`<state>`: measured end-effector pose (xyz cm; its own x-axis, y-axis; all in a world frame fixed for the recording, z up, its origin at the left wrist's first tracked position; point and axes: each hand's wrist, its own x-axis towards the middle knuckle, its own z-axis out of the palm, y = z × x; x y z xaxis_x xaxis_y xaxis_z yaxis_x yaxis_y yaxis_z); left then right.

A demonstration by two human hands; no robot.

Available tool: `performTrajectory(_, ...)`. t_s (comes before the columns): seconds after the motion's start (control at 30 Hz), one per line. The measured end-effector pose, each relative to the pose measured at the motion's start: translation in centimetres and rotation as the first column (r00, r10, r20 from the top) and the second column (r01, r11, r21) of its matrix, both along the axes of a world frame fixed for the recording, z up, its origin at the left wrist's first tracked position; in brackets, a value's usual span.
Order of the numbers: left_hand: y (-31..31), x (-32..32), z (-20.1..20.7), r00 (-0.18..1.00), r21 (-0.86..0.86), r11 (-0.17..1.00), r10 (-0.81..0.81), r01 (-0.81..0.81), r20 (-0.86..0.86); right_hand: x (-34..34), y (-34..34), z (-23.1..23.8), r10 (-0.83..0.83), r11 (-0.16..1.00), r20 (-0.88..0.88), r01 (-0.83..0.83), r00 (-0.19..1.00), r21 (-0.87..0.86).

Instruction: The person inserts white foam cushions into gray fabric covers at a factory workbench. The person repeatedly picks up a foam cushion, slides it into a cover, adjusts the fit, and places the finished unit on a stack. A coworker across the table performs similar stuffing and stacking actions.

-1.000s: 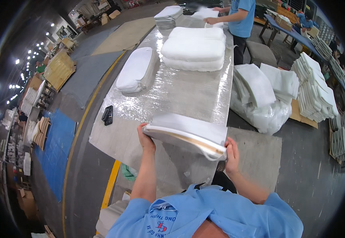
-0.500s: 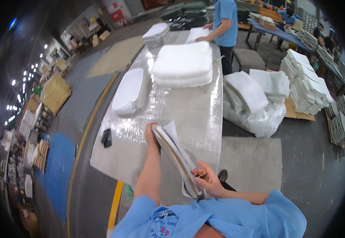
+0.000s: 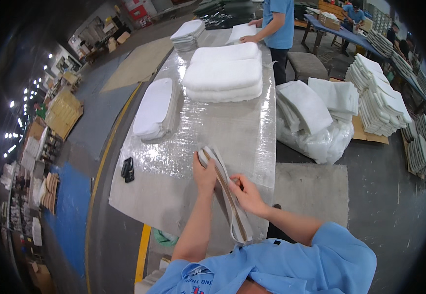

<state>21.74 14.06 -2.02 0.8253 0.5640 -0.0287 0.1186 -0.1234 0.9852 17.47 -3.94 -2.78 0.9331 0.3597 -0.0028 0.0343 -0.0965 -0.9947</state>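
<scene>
A flat white padded piece with a brown board layer (image 3: 228, 198) stands on edge, almost upright, over the near part of the plastic-covered table (image 3: 232, 132). My left hand (image 3: 204, 172) grips its far upper end from the left side. On the right side, near the middle of the piece, my right hand (image 3: 245, 193) pinches its edge. Both forearms come up from the lower edge of the picture.
On the table lie a thin stack of white pads (image 3: 154, 109) at the left, a thick stack (image 3: 223, 73) at the far end, and a black phone (image 3: 127, 169) near the left edge. A person in blue (image 3: 276, 24) works at the far end. Pad piles (image 3: 321, 115) lie on the floor at right.
The padded piece was held flat between both hands a second ago; it has since been turned up onto its edge, and both hands have closed in toward each other.
</scene>
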Motion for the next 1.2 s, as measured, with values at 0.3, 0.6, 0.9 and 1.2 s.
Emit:
performTrajectory(0.3, 2.9, 0.8, 1.6, 0.992, 0.146, 0.982, 0.127, -0.123, -0.022, 13.3, 7.4, 2.0, 0.103, 0.995, 0.346, -0.093, 0.933, -0.044)
performTrajectory(0.6, 3.4, 1.6, 1.8, 0.985, 0.346, 0.923, 0.168, -0.166, 0.024, 19.3, 10.0, 2.3, 0.516, 0.854, 0.315, -0.449, 0.797, -0.262)
performTrajectory(0.9, 3.8, 0.7, 2.4, 0.972, 0.662, 0.712, 0.18, -0.235, 0.152, 18.1, 11.6, 1.7, 0.579, 0.802, 0.18, -0.595, 0.795, 0.05)
performTrajectory(1.2, 7.6, 6.7, 4.7, 0.99, 0.326, 0.946, -0.043, -0.005, 0.138, 17.7, 10.9, -1.4, 0.461, 0.856, 0.238, -0.499, 0.855, 0.133)
